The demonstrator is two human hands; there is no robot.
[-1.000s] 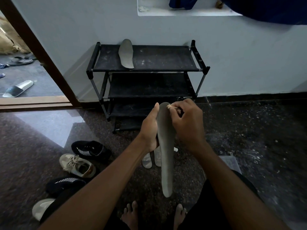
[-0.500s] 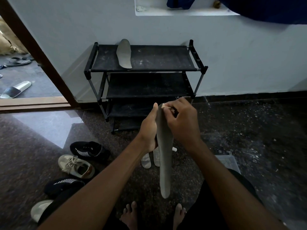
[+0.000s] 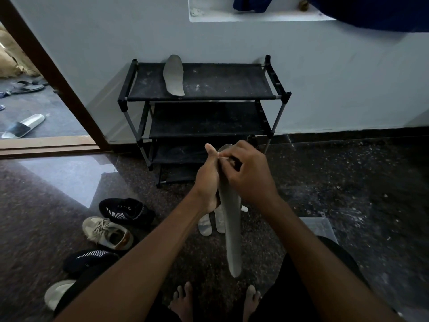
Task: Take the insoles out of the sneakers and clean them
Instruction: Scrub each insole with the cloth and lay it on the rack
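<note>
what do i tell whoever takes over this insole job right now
Left hand grips the grey insole near its top; right hand pinches its top edge.
A second grey insole lies on the shoe rack top shelf; two pale insoles lie on the floor behind the hands.
Black sneaker and beige sneaker sit on the floor, left.
Done: four insoles out. Left: cleaning; which are clean I cannot tell.

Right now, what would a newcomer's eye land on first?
First, the long grey insole held at centre, the left hand gripping its side and the right hand curled at its top end. Next, a second grey insole lying on the top shelf of the black metal-framed shoe rack, then the black striped sneaker and beige lace-up sneaker on the floor at left.
</note>
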